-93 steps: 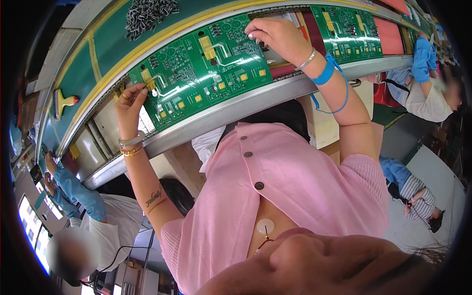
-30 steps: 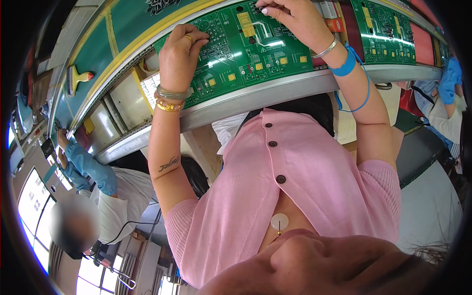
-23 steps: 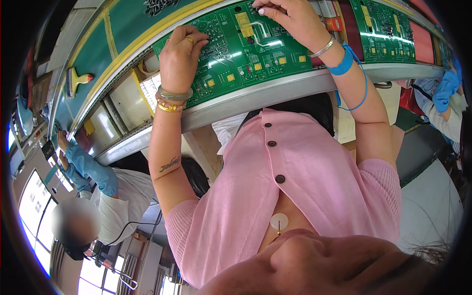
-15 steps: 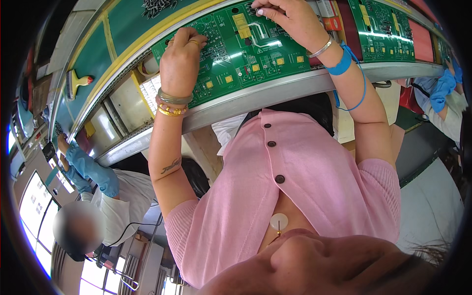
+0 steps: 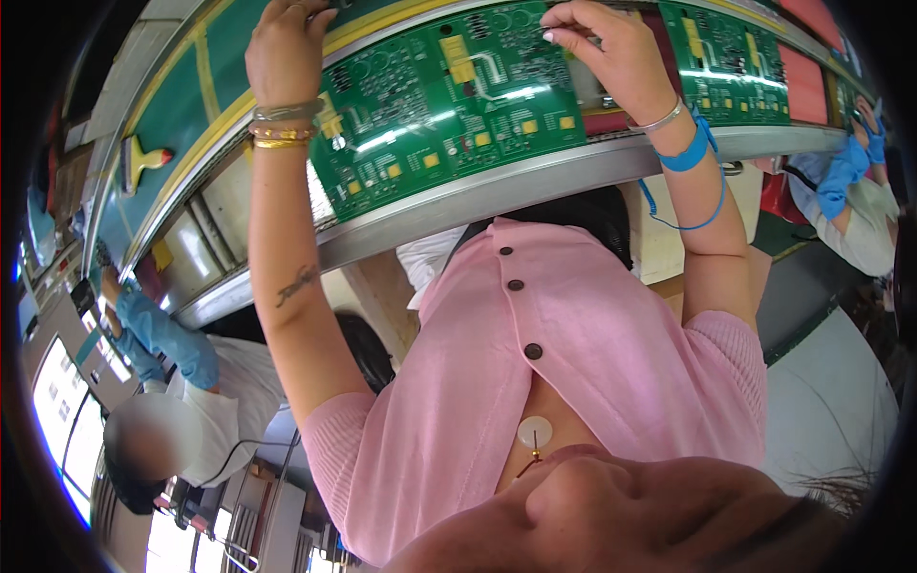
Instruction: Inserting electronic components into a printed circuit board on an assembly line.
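Observation:
A large green circuit board [image 5: 420,129], carrying yellow blocks and small black parts, lies across the metal rails in front of me. My left hand [image 5: 287,57] is beyond its far left corner, over the green mat, its fingers bent together beside small dark parts [image 5: 346,4]. The upper edge cuts off some of those fingertips, and what they hold is hidden. Above the board's far right corner is my right hand [image 5: 616,57], thumb and forefinger drawn close in a pinch. Anything between them is too small to make out. A blue wrist strap [image 5: 690,153] circles that wrist.
A metal rail [image 5: 458,191] runs along the near side. A second green board [image 5: 731,72] sits to the right. On the mat [image 5: 186,115] at left lies a yellow-handled brush [image 5: 145,164]. Co-workers in blue sleeves [image 5: 167,329] are at both sides.
My left hand has left the board's surface and moved up and left to the dark parts on the mat. My right hand has shifted right and slightly nearer, toward the board's right edge.

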The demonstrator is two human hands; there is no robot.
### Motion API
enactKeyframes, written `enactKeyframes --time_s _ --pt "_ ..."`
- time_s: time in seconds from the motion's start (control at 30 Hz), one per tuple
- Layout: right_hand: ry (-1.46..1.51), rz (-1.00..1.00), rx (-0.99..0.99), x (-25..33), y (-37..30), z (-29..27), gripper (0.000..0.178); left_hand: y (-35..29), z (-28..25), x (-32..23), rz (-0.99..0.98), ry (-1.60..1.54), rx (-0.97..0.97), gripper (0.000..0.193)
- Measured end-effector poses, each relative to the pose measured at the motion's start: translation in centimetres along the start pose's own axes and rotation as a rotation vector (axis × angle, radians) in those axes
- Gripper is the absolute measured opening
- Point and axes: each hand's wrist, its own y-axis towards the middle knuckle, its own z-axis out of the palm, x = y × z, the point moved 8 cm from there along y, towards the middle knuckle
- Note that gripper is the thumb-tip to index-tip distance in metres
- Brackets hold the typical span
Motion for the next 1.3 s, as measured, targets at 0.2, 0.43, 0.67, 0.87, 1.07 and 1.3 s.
enactKeyframes --time_s 0.2,0.43,0.67,0.87,1.07,1.3 --pt "-0.147 -0.278 -0.101 -0.9 -1.0 -0.8 0.009 0.6 3.2 1.5 -0.089 0.075 0.213 0.013" --pt "-0.359 -0.472 -0.088 -0.8 -0.9 0.8 0.009 -2.1 1.0 -0.3 -0.231 -0.38 0.208 0.013" --pt "-0.254 -0.433 -0.083 -0.6 -0.5 1.0 0.009 -7.5 2.1 3.0 -0.535 -0.757 0.386 0.014" --pt "-0.305 -0.456 -0.096 -0.6 -0.6 1.2 0.01 -9.1 3.4 3.9 -0.606 -0.846 0.411 0.015" --pt "-0.3 -0.449 -0.09 -0.5 -0.7 1.2 0.01 -9.0 3.4 3.4 -0.612 -0.881 0.401 0.016" --pt "-0.165 -0.386 -0.016 -0.8 -0.3 1.2 0.007 -9.2 3.6 3.9 -0.597 -0.858 0.426 0.018"
